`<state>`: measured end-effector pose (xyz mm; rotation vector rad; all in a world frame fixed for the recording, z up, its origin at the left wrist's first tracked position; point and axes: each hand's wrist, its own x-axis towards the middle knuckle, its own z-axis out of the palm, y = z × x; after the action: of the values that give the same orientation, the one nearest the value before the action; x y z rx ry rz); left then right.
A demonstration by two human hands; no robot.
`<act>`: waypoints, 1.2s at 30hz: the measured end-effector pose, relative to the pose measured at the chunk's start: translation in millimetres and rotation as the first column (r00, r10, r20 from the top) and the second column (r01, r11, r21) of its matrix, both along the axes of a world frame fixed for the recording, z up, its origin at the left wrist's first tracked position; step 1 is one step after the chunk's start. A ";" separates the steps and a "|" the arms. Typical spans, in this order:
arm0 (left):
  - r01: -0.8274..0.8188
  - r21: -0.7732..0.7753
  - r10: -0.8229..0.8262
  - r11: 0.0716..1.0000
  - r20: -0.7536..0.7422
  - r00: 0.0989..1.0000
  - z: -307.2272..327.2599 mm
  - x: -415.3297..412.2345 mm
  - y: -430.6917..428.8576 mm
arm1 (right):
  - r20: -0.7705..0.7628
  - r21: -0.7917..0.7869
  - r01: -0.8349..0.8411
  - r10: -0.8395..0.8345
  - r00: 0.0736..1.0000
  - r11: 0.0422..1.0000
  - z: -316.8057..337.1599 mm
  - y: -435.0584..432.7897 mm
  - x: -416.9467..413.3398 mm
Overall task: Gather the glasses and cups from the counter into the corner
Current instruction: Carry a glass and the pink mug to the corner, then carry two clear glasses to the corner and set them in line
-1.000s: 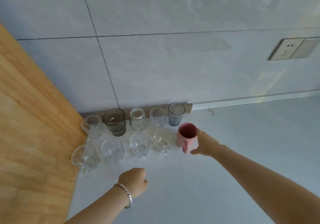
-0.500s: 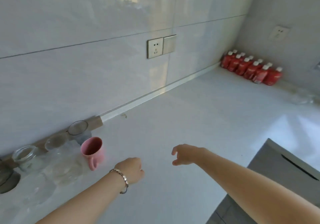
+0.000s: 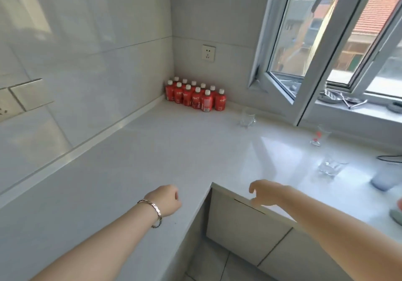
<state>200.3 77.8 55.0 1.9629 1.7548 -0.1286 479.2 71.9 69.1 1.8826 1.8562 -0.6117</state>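
A clear glass mug [image 3: 247, 117] stands on the white counter [image 3: 165, 150] near the window. A tall glass with red print [image 3: 319, 135] stands further right, and a short clear tumbler [image 3: 329, 167] sits in front of it. At the right edge is a pale blue cup [image 3: 386, 177]. My left hand [image 3: 166, 200], with a bracelet on its wrist, hovers over the counter with fingers curled in and nothing in it. My right hand [image 3: 265, 193] hangs over the counter's inner corner, fingers loosely apart, empty. The gathered glasses are out of view.
Several red bottles [image 3: 195, 96] are packed into the far corner. An open window sash [image 3: 304, 69] juts over the counter's right side. Cabinet doors [image 3: 250, 226] lie below the counter's inner edge. A small object [image 3: 397, 211] sits at the right edge.
The view has swung right, away from the gathered glasses and pink mug toward the window side. My right hand let go of the pink mug and both empty hands moved along.
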 end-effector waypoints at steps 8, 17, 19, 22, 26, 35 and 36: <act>0.158 -0.016 -0.158 0.987 -0.042 0.986 3.9 121.6 91.8 | -0.093 0.082 0.240 -0.233 0.968 0.967 -4.9 44.2 142.0; 0.264 -0.015 -0.264 0.964 -0.111 0.958 -35.2 217.0 256.9 | -0.108 0.043 0.425 -0.419 0.902 0.904 -48.1 130.8 226.3; 0.279 0.002 -0.277 0.960 -0.111 0.954 -41.8 243.9 299.9 | -0.112 0.014 0.465 -0.461 0.880 0.885 -57.3 151.5 239.5; 0.227 0.037 -0.227 0.973 -0.020 0.974 -47.6 289.8 359.5 | -0.105 -0.021 0.502 -0.501 0.859 0.865 -71.9 178.3 256.2; 0.020 -0.014 -0.014 1.000 0.313 0.950 -56.6 348.6 425.6 | -0.096 -0.078 0.586 -0.591 0.801 0.806 -84.5 202.5 275.8; -0.112 -0.021 0.113 0.993 0.306 0.945 -102.2 401.4 489.1 | -0.093 -0.142 0.662 -0.675 0.731 0.736 -101.7 219.0 295.9; -0.126 0.005 0.118 0.992 0.311 0.943 -103.4 402.0 489.3 | -0.098 -0.145 0.666 -0.681 0.726 0.731 -101.5 218.9 297.2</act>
<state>602.3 567.1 -48.5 1.7717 1.6678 0.2345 776.4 290.7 -32.4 2.4943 1.1164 -1.0736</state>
